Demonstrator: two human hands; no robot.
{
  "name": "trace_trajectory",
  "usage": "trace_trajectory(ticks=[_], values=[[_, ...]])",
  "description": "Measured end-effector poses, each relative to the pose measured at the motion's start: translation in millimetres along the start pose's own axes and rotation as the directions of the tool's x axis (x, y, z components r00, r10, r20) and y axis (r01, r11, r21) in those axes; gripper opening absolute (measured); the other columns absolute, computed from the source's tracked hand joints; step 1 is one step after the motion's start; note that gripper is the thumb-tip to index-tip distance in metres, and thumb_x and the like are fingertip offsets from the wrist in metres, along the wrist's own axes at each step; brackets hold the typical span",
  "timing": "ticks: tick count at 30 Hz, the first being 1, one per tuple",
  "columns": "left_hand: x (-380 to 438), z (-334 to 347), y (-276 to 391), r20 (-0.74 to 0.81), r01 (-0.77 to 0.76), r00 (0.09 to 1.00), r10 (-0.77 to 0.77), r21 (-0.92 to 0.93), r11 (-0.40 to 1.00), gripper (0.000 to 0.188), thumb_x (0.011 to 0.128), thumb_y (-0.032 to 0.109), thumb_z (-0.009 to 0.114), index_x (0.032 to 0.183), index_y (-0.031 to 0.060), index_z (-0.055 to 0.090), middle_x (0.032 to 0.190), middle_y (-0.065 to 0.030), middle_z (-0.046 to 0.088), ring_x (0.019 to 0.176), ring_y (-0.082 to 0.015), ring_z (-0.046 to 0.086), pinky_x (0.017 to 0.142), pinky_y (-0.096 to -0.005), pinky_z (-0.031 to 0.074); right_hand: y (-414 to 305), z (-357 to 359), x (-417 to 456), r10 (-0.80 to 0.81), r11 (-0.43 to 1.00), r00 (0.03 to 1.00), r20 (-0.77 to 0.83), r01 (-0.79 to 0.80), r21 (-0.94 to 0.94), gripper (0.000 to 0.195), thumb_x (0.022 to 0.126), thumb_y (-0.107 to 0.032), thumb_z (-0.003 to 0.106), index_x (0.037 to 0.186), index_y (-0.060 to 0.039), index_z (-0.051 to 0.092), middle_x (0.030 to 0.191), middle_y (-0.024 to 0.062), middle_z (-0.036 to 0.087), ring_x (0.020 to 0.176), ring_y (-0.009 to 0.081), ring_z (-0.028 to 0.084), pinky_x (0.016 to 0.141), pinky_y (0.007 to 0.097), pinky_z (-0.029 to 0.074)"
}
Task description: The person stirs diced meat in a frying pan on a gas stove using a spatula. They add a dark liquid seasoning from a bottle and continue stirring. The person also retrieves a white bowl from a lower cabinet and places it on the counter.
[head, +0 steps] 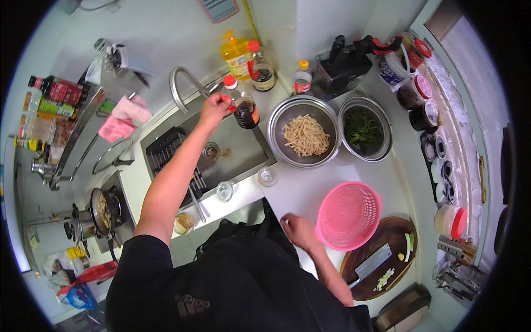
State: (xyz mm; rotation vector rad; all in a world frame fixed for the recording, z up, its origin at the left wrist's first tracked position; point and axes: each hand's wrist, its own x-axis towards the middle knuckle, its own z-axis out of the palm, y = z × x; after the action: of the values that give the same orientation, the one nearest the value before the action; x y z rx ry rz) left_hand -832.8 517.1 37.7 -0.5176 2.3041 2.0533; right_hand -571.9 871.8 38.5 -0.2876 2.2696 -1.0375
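My left hand grips the red handle of a clear plastic bottle of dark sauce, which has a red cap and hangs over the right part of the sink. My right hand is low by the counter's front edge, its fingers loosely curled and partly hidden; nothing shows in it. Just right of that hand stands a pink plastic colander. Farther back, a steel bowl holds pale shredded strips. Beside it, a second steel bowl contains leafy greens.
A cleaver and chopped pieces lie on a round wooden board at right. Small glass bowls line the sink's front. The faucet arches behind my left forearm. At far left, a pan of food sits on the stove.
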Motion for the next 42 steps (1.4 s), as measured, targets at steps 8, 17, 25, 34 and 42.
trace_trajectory(ticks=[8, 17, 25, 34, 42], values=[[-142.7, -37.1, 35.0, -0.064, -0.242, 0.957, 0.282, 0.356, 0.902, 0.004, 0.088, 0.004, 0.068, 0.089, 0.0020, 0.065, 0.081, -0.0019, 0.066, 0.077, -0.0085, 0.060, 0.070, -0.0263, 0.049, -157.7, -80.3, 63.6, -0.445, 0.886, 0.789, -0.423, 0.457, -0.080, 0.033, 0.092, -0.021, 0.063, 0.120, -0.0054, 0.055, 0.081, 0.0154, 0.062, 0.073, 0.0353, 0.064, 0.065, 0.0433, 0.050], [-315.2, -86.1, 55.8, -0.150, -0.266, 0.937, 0.317, 0.284, 0.921, 0.016, 0.079, 0.007, 0.079, 0.083, -0.0003, 0.065, 0.076, -0.0065, 0.066, 0.068, -0.0123, 0.058, 0.064, -0.0300, 0.048, -286.5, -34.2, 69.4, -0.740, 0.619, 0.673, 0.007, 0.685, -0.384, 0.028, 0.088, -0.030, 0.070, 0.097, -0.0049, 0.060, 0.071, 0.0180, 0.063, 0.065, 0.0403, 0.060, 0.060, 0.0465, 0.047], [-451.6, -129.2, 3.1, -0.363, -0.328, 0.835, 0.413, 0.274, 0.904, 0.022, 0.081, 0.013, 0.075, 0.084, 0.0019, 0.057, 0.075, -0.0125, 0.055, 0.068, -0.0236, 0.054, 0.063, -0.0351, 0.044, -355.3, 64.9, 8.5, -0.809, 0.372, 0.477, 0.343, 0.868, -0.330, 0.025, 0.091, -0.029, 0.066, 0.083, -0.0052, 0.066, 0.067, 0.0167, 0.061, 0.063, 0.0372, 0.061, 0.058, 0.0434, 0.047], [-621.7, -205.7, -63.7, -0.648, -0.194, 0.753, 0.112, -0.057, 0.979, 0.013, 0.085, 0.004, 0.072, 0.088, 0.0018, 0.060, 0.080, 0.0000, 0.059, 0.074, -0.0075, 0.054, 0.067, -0.0251, 0.046, -387.0, 244.3, -32.2, -0.523, 0.843, 0.648, 0.553, 0.300, 0.446, 0.025, 0.101, -0.017, 0.044, 0.095, -0.0004, 0.061, 0.066, 0.0034, 0.058, 0.048, 0.0082, 0.050, 0.046, 0.0212, 0.039], [-738.6, -282.0, -116.6, -0.872, -0.321, 0.489, -0.036, -0.218, 0.922, 0.012, 0.083, -0.004, 0.070, 0.088, 0.0025, 0.063, 0.086, 0.0013, 0.062, 0.080, -0.0065, 0.059, 0.073, -0.0227, 0.050, -343.3, 410.4, -13.5, -0.160, 0.890, 0.590, 0.792, -0.261, 0.374, 0.009, 0.085, -0.007, 0.044, 0.082, -0.0037, 0.052, 0.073, 0.0089, 0.056, 0.057, 0.0177, 0.051, 0.050, 0.0298, 0.039]])
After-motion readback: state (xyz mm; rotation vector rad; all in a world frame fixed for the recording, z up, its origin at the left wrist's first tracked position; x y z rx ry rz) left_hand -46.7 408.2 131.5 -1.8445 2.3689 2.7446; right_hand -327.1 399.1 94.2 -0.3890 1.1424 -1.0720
